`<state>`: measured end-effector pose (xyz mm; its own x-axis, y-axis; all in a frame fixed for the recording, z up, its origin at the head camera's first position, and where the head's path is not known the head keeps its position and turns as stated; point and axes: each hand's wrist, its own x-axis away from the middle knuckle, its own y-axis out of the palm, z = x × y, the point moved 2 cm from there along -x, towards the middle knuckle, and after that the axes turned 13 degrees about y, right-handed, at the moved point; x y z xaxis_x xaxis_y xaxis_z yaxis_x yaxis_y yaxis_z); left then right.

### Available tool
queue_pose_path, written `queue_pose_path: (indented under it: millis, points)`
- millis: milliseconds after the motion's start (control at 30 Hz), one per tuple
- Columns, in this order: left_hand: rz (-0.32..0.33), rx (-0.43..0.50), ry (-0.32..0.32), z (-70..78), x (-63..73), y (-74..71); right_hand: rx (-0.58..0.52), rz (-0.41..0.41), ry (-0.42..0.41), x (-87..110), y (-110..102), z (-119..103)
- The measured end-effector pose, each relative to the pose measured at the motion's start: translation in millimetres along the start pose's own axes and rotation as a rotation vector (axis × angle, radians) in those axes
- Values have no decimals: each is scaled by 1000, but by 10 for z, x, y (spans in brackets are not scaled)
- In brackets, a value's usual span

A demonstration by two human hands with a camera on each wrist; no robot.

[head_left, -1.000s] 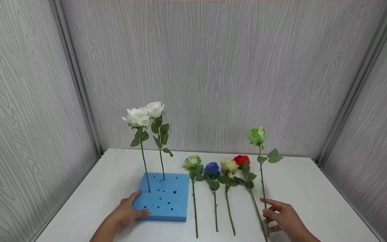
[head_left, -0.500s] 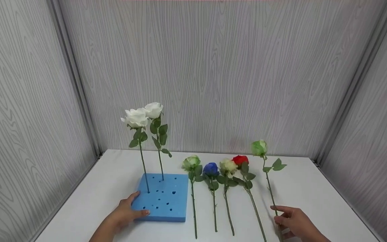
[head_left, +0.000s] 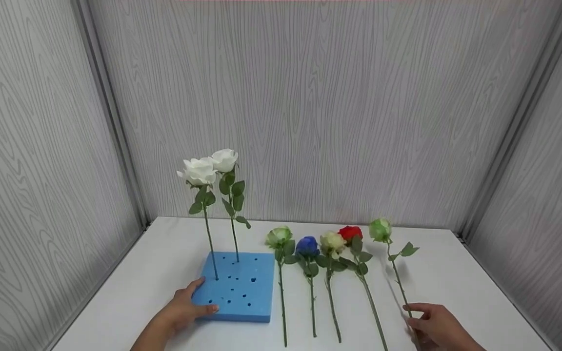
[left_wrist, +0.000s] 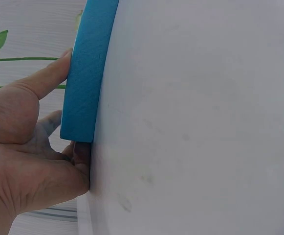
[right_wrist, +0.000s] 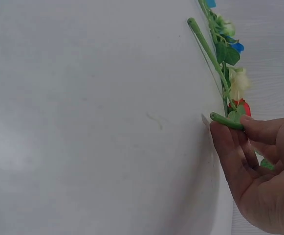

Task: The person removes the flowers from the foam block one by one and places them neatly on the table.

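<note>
My left hand (head_left: 178, 308) holds the near-left side of a blue foam block (head_left: 256, 292) with several holes in its top. The thumb lies on the top face; in the left wrist view the other fingers reach beside and under its edge (left_wrist: 85, 88). Two white roses (head_left: 198, 171) stand upright in the block. At the right, my right hand (head_left: 439, 325) pinches the lower stem of a green rose (head_left: 380, 230) between thumb and fingers. That rose slants up and away, low over the table. The cut end of its stem (right_wrist: 225, 120) sticks out past the fingertips.
Between the block and my right hand lie a pale green rose (head_left: 279, 237), a blue rose (head_left: 307, 247), a cream rose (head_left: 333, 243) and a red rose (head_left: 351, 234), stems toward me. Grey wood-grain panels (head_left: 300, 112) wall the white table (head_left: 134, 273).
My right hand has moved right and toward me with the green rose, whose head has sunk lower and shifted slightly right. The left hand and foam block have stayed put.
</note>
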<state>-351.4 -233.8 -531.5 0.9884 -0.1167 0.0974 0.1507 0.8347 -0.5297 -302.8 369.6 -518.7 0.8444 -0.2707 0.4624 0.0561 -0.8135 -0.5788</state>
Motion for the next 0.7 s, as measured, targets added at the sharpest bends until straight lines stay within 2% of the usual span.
queue_pose_path:
  millis: [500, 700]
  points:
    - [-13, 10, -28, -10, -6, -2, 25, -13, 66, -76, -70, -2]
    - [-9, 7, -30, -2, -2, 0, 92, 4, 87, -115, -70, -47]
